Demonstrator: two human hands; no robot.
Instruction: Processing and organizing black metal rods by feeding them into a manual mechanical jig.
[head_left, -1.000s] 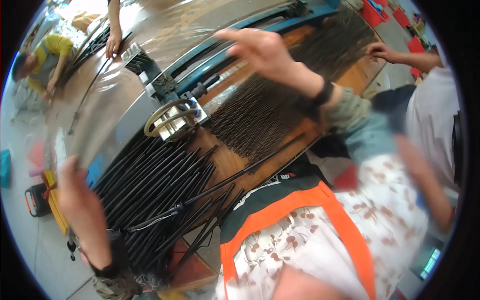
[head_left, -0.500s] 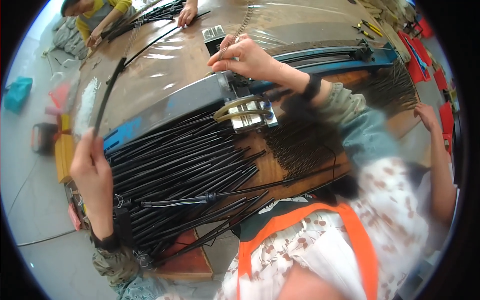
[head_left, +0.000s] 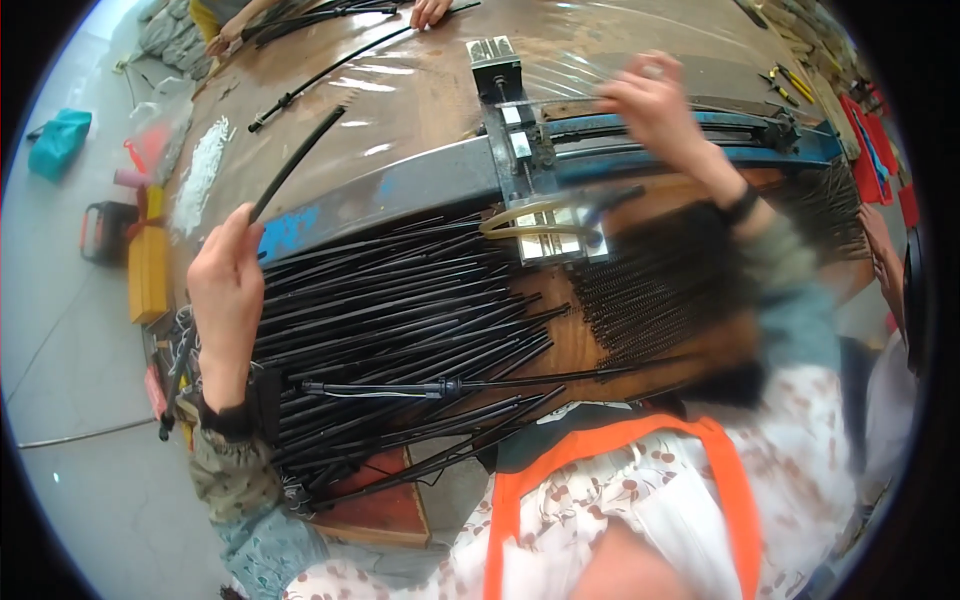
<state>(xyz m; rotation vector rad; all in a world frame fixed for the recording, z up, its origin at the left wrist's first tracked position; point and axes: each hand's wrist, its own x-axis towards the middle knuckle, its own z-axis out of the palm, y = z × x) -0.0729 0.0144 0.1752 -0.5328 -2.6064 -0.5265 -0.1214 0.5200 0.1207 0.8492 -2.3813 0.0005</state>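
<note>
Left hand (head_left: pixel 225 290) grips a black rod (head_left: pixel 295 165); right hand (head_left: pixel 655 100), blurred, reaches over the blue rail (head_left: pixel 420 185).
The rod slants up and away from the fist, above the pile of black rods (head_left: pixel 400 330) on the wooden table (head_left: pixel 420 90). Whether the right hand grasps anything cannot be told. A metal clamp (head_left: pixel 550 235) sits just below the rail.

Right hand (head_left: pixel 655 100) and its forearm, upper right of frame, are motion-blurred, so its grip is unreadable. Another person's hands (head_left: pixel 430 10) are cut off at top edge. Right-edge red items (head_left: pixel 880 150) too small to identify.
</note>
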